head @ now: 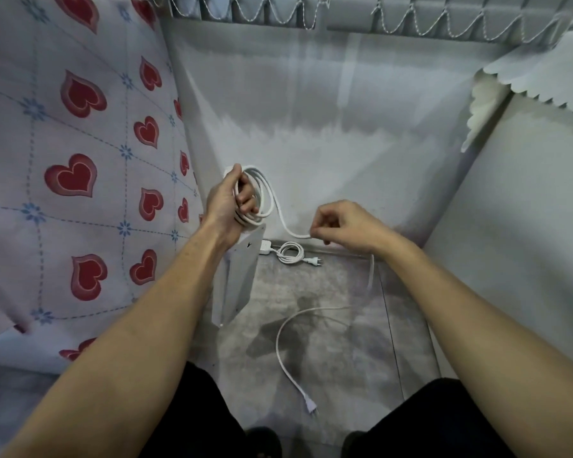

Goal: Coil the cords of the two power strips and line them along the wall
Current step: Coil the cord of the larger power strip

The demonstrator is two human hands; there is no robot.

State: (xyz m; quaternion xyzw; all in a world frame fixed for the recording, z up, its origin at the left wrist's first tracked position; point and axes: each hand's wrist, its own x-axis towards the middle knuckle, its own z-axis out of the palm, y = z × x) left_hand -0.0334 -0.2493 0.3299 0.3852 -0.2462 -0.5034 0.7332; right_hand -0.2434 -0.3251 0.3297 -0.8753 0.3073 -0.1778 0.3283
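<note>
Nearest the person, a plug (311, 407) is lying on the floor (338, 345), its white cord (280, 338) trailing up to the right hand (348, 226), which is pinching it between thumb and curled fingers. Left of that pinch, the left hand (232, 203) is gripping several coiled loops (262, 193), with a power strip (234, 282) hanging below it. Beyond both hands, a second power strip (266, 246) with its coiled cord (290, 252) is lying against the wall (344, 127).

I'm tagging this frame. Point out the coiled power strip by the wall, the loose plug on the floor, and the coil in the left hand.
coiled power strip (290, 253): head view, on its coiled cord.
loose plug (311, 406): head view, on the plug body.
coil (264, 196): head view, on the loops' right side.
</note>
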